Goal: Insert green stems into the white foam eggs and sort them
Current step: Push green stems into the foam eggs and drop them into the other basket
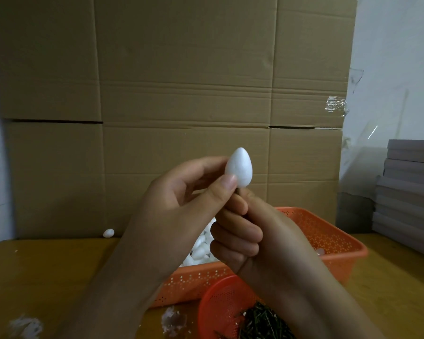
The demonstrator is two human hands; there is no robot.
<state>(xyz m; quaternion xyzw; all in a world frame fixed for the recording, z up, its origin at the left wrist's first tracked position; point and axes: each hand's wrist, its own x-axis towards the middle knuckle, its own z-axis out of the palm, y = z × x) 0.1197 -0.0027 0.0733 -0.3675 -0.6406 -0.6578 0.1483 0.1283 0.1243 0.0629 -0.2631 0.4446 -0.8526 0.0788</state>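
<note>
Pinching the white foam egg (pixel 239 167) upright, the left hand (pixel 181 201) met the right hand (pixel 245 236), which gripped the stem (pixel 238 191) beneath it.

— How does the light read to you?
— You're working in dim, flat, warm light. The foam egg (pixel 239 167) is the brightest thing, nearly blown out, its surface detail lost.
— Shadows?
— Soft ones only; your forearms go dark toward the bottom edge.
— Sharpness?
— Soft overall. The stems in the round orange basket (pixel 216 304) smear together. The cardboard wall (pixel 181 81) bows and leans at its edges, wide-angle distortion. A glint shows on the clear tape (pixel 335 106).
</note>
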